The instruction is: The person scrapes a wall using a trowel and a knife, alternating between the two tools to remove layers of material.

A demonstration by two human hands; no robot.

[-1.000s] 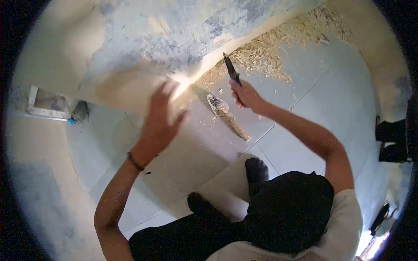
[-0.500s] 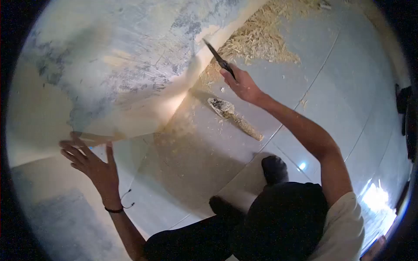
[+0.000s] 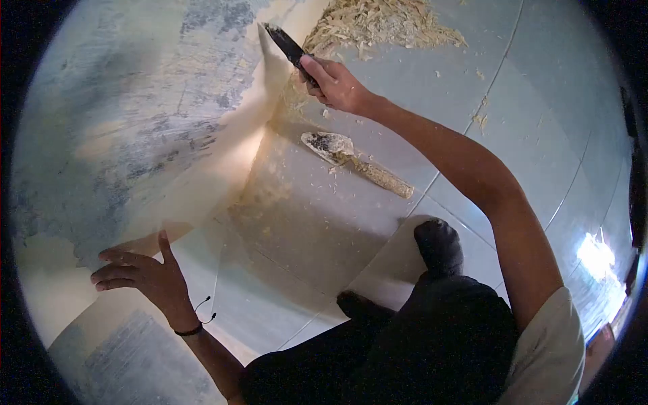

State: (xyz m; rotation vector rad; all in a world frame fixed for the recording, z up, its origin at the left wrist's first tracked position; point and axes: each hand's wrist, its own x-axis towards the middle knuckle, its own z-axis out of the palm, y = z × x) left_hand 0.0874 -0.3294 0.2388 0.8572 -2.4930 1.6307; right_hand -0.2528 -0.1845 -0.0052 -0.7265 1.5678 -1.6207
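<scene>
My right hand (image 3: pixel 335 84) is closed around a dark, narrow hand scraper (image 3: pixel 287 46). Its tip points up and left at the low edge of a patchy wall (image 3: pixel 142 128), where grey and cream areas show. Whether the tip touches the surface is hard to make out. My left hand (image 3: pixel 152 278) is open, fingers stretched out, close to the wall's lower corner; contact cannot be told for sure. Below my right hand, a trowel (image 3: pixel 329 147) crusted with pale residue lies on the tiled floor (image 3: pixel 317 223), its handle towards the lower right.
A heap of pale shavings (image 3: pixel 385 25) lies along the wall's foot at the top. Crumbs are scattered around the trowel. My dark-covered feet (image 3: pixel 439 246) are on the tiles. Bright light (image 3: pixel 597 253) glares at the right, near part of another person (image 3: pixel 597 351).
My right hand and the scraper have moved up and left along the wall. My left hand sits slightly lower, its fingers closer together. The camera view has shifted a little.
</scene>
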